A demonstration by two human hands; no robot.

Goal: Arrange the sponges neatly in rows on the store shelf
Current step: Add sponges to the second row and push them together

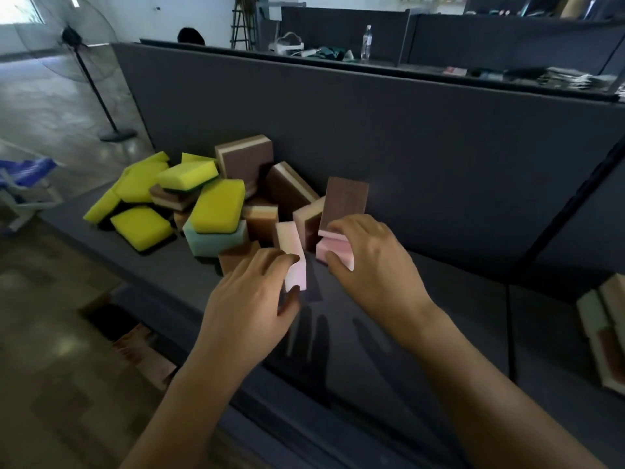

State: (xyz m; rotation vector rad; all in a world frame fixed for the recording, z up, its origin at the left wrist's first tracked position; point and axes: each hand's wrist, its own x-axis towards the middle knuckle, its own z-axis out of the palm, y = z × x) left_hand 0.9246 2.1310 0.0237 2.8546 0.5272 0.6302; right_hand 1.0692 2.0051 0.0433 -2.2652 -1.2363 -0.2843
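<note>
Sponges [216, 204] heaped loose at left of the shelf [439, 316], against its back panel [372, 130]: yellow, brown, mint. Just beside the heap, pale pink sponge [293, 265] pinched on end by left hand [250, 299]; pink block [338, 250] clamped between thumb and curled fingers [348, 225] of right hand [375, 265], brown-faced sponge [343, 201] upright behind it. Stacked sponges [605, 336] at far right.

Over the shelf [439, 333] I see my left hand [252, 301] and right hand [375, 262], both bare, with bare wrists and bare forearms running all the way back toward me.
</note>
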